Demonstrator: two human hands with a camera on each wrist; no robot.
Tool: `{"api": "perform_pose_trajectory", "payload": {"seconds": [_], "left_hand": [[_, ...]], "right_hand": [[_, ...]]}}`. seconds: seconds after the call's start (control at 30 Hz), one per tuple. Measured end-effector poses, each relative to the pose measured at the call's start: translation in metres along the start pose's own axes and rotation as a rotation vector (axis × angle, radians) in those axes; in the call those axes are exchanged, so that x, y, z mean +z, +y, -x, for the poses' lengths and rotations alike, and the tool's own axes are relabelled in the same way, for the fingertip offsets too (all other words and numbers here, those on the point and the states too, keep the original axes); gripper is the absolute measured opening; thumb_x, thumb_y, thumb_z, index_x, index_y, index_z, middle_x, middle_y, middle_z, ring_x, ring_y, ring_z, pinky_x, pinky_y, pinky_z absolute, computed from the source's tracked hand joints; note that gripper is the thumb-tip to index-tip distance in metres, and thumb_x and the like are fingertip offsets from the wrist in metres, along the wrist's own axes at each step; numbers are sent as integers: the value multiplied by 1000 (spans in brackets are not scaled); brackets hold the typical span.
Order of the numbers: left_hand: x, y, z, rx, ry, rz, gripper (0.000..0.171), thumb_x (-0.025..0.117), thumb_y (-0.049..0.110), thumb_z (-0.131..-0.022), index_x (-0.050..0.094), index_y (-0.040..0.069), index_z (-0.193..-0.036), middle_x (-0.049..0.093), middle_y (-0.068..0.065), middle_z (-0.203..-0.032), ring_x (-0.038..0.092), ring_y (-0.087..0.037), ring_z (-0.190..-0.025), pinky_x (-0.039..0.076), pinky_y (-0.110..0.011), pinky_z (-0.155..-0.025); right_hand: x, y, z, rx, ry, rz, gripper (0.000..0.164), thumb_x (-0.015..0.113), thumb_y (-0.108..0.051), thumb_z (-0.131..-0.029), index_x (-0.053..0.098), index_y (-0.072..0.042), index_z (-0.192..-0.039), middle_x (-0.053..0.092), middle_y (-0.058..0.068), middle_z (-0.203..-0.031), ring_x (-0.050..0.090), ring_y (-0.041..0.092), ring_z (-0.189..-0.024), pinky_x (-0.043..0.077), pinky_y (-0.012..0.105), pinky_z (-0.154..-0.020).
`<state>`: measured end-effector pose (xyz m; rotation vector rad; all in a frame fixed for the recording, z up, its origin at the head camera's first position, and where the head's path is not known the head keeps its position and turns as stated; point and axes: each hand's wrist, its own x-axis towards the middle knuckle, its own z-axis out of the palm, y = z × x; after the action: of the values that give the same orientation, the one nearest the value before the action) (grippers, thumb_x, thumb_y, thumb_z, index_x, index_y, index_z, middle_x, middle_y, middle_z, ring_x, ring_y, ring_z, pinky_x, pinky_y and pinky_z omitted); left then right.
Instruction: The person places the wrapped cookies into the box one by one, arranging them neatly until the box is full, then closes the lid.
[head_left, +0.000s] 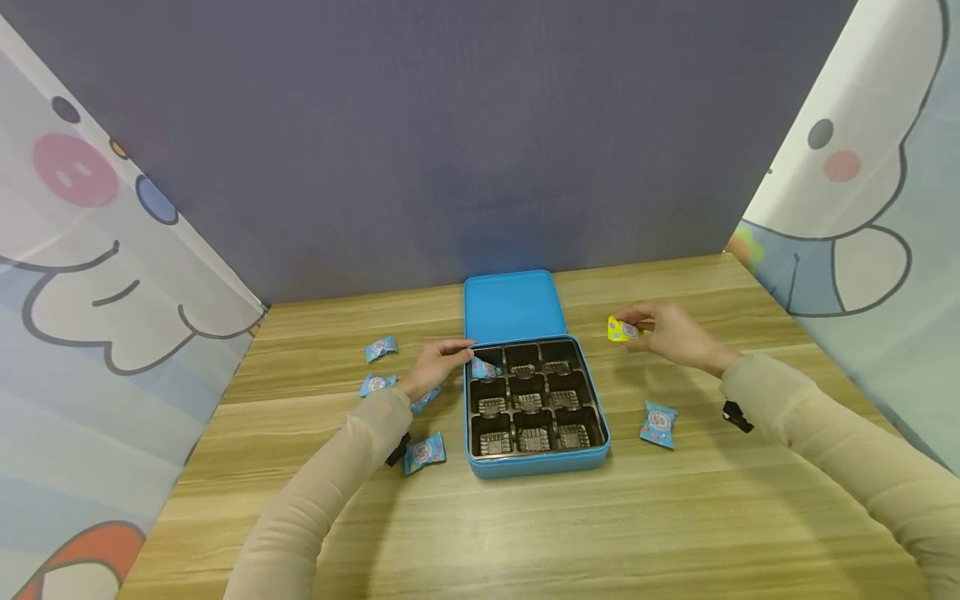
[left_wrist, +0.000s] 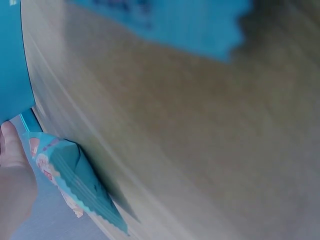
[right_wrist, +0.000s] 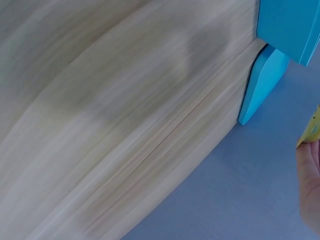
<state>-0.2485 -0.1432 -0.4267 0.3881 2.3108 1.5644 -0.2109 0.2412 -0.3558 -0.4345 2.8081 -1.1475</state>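
Note:
My left hand (head_left: pixel 432 367) reaches the far left corner of a blue box (head_left: pixel 540 462), its fingertips right at the rim. Just beyond the thumb, a blue-wrapped candy (head_left: pixel 484 367) lies tilted in the far left compartment of the dark tray (head_left: pixel 528 385). To the right of the box, my right hand (head_left: pixel 675 335) pinches a yellow-wrapped candy (head_left: pixel 622 330) between thumb and fingers, above the table. The right wrist view catches only an edge of this yellow wrapper (right_wrist: pixel 313 127), beside the fingers.
The box's blue lid (head_left: pixel 514 305) lies back toward the dark partition (head_left: pixel 450 150). Several blue candies (head_left: pixel 381 348) are scattered left of the box, some close to the left forearm. Another blue candy (head_left: pixel 658 425) lies on the wooden table (head_left: pixel 525 533) to the right.

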Motion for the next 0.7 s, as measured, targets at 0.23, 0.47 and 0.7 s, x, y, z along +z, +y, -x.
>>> {"api": "perform_pose_trajectory", "payload": {"seconds": [0.23,0.47,0.7], "left_hand": [[0,2,1,-4,13,1,36,55,26,-93,56,14,-127,49,-4,-135,44,-25,-125,39,-42,-103],[1,4,4,-8,12,14,37,55,25,-93,56,13,-127,46,-4,-137,45,-25,-124,39,-41,-103],[3,3,2,-4,22,5,36,56,26,-92,56,13,-126,48,-3,-136,46,-25,-123,41,-41,-102]], "right_hand": [[3,-6,-1,-13,-36,-31,49,73,-8,-76,55,5,-120,55,23,-120,53,36,-110,45,46,-95],[7,-9,-4,-52,-43,-57,49,73,-6,-76,55,5,-120,57,22,-117,55,34,-108,45,44,-96],[11,-16,-5,-62,-40,-59,49,73,-8,-77,55,3,-121,57,20,-118,55,32,-107,45,44,-96]]}}
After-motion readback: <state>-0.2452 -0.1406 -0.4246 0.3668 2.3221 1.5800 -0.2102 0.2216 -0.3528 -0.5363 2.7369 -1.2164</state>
